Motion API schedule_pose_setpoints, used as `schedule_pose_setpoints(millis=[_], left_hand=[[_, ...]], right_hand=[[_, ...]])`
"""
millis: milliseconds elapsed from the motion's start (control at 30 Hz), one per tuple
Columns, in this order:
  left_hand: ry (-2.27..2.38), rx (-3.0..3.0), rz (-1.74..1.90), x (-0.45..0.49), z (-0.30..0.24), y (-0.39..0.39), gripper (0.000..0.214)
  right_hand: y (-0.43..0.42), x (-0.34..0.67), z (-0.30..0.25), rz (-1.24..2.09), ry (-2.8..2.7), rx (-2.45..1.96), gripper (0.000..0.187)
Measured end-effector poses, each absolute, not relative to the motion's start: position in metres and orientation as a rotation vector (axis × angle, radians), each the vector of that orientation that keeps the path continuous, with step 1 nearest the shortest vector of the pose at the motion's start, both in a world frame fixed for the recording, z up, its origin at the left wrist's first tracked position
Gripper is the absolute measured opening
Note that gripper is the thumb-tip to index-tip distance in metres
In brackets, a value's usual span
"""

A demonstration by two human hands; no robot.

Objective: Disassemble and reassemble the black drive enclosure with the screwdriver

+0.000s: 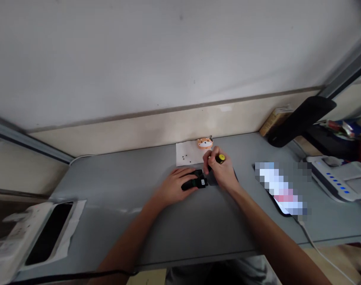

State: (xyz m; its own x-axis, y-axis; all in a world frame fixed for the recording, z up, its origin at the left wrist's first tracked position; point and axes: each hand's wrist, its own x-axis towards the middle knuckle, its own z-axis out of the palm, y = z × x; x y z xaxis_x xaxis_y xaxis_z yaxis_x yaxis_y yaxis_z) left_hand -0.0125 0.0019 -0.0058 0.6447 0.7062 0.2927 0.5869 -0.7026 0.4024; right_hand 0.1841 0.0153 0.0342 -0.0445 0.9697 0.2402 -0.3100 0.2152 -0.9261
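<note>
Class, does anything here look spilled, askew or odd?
Oddly, blocky pixels obscure the lit phone on the right, hiding its screen. Small dark pieces lie loose on the white paper, seemingly contained, not spilled.

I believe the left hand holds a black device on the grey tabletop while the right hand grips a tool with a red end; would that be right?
Not quite: the visible end of the tool is yellow, not red, as the head view shows. The left hand does hold a black device on the grey tabletop, and the right hand grips the tool.
</note>
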Motion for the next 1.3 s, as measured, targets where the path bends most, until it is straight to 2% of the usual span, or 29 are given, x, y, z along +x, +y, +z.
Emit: schedule_pose_setpoints(millis=[200,300,467,767,833,967,1133,1300], left_hand=[[1.041,2.601,0.629,-0.013,-0.007,0.002,0.026],[1.043,2.598,0.635,-0.012,-0.008,0.002,0.026],[1.039,2.598,0.625,-0.013,-0.007,0.003,0.025],[1.024,2.637,0.665,-0.013,-0.009,0.003,0.025],[1.033,2.629,0.656,-0.013,-0.007,0.003,0.026],[1.042,2.631,0.617,-0.013,-0.006,0.002,0.027],[1.046,2.653,0.604,-0.015,-0.009,0.004,0.027],[1.020,2.707,0.609,-0.016,-0.008,0.003,0.029]], right_hand=[[0.017,0.185,0.040,1.306,-1.063,-0.738,0.056],[0.017,0.188,0.041,1.316,-1.036,-0.770,0.049],[0.019,0.195,0.038,1.252,-1.116,-0.859,0.060],[0.017,0.194,0.049,1.392,-1.064,-0.770,0.045],[0.017,0.196,0.047,1.381,-1.097,-0.797,0.048],[0.019,0.200,0.040,1.272,-1.199,-0.875,0.057],[0.017,0.201,0.038,1.165,-1.318,-0.862,0.053],[0.015,0.206,0.043,0.808,-1.548,-0.957,0.033]])
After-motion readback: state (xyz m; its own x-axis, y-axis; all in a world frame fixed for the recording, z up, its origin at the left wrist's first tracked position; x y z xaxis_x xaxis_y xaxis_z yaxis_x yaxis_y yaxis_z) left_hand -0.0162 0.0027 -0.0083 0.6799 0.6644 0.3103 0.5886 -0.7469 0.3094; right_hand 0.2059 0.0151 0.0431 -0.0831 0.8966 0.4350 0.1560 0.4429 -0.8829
